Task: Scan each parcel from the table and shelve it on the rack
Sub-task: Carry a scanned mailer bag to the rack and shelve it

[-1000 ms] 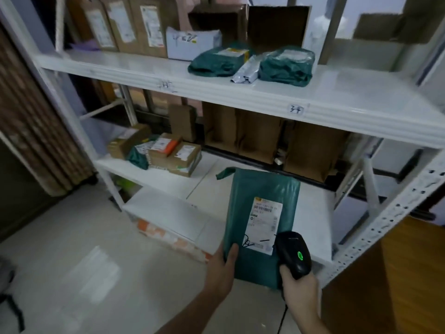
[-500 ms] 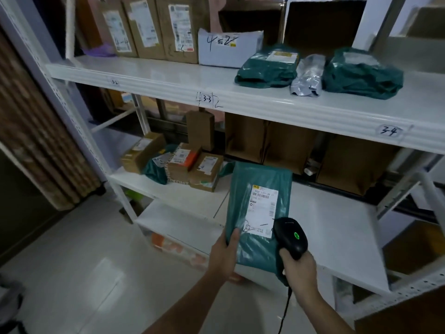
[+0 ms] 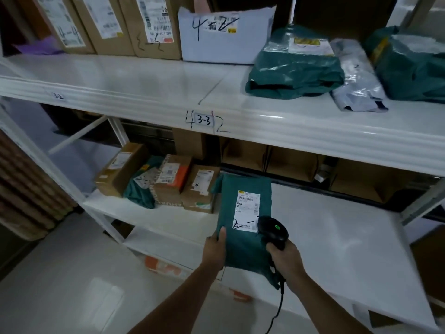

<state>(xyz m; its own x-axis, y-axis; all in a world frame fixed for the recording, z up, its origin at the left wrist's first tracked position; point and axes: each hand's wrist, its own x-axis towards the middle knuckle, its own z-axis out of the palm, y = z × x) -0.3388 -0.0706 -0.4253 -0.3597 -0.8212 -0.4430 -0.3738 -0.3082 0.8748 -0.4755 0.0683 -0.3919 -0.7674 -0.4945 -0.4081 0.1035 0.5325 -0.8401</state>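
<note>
- While the left hand (image 3: 215, 249) pinches the green parcel (image 3: 244, 220) at its seven o'clock edge, its long axis runs six to twelve, toward the shelf (image 3: 337, 237).
- Right hand (image 3: 286, 259), at four o'clock, grips the scanner (image 3: 273, 229).

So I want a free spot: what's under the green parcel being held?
Under the green parcel lies the bare white lower shelf. The left hand grips its edge; anything directly beneath it is covered.
</note>
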